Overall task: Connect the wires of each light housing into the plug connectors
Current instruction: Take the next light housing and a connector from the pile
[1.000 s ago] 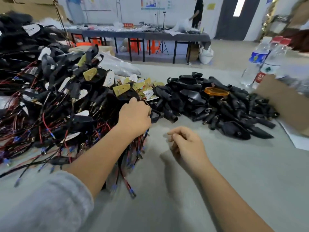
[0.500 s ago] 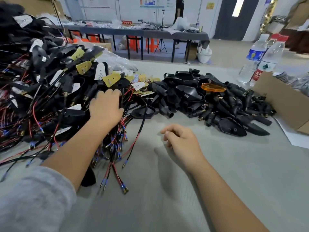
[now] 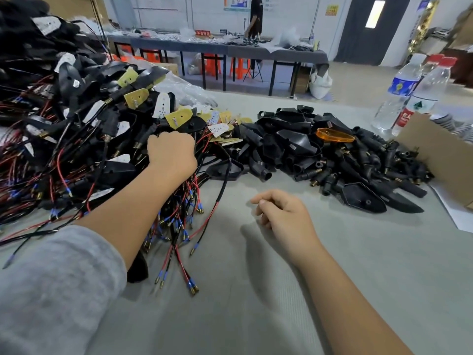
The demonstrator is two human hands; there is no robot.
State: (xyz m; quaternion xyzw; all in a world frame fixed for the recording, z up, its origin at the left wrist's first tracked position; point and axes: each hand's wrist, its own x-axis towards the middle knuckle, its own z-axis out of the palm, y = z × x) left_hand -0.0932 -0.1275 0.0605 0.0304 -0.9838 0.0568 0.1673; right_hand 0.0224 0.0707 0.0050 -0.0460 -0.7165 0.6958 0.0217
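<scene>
On the left side of the bench, a tangled heap of wired light housings [image 3: 84, 129] rises toward the far left corner, its red and black wires [image 3: 179, 226] trailing out onto the grey surface toward the near edge, their tips capped in blue sleeves and brass terminals. The left hand [image 3: 172, 152] is buried in the right flank of this heap, knuckles up, fingers curled down into the bundle; what exactly they grip is hidden by the hand itself. One black housing [image 3: 225, 170] lies flat just right of that hand, a black cable looping over it. The right hand [image 3: 284, 213] hovers above bare bench, apart from both piles, its fingers loosely curled with the thumb resting against the forefinger and nothing between them. Further right, a second pile of black plug connectors and housings [image 3: 332, 160] spreads toward the right edge, an orange lens [image 3: 335, 135] lying on top. A cardboard box [image 3: 440, 155] and two water bottles [image 3: 409, 90] stand at the far right corner.
</scene>
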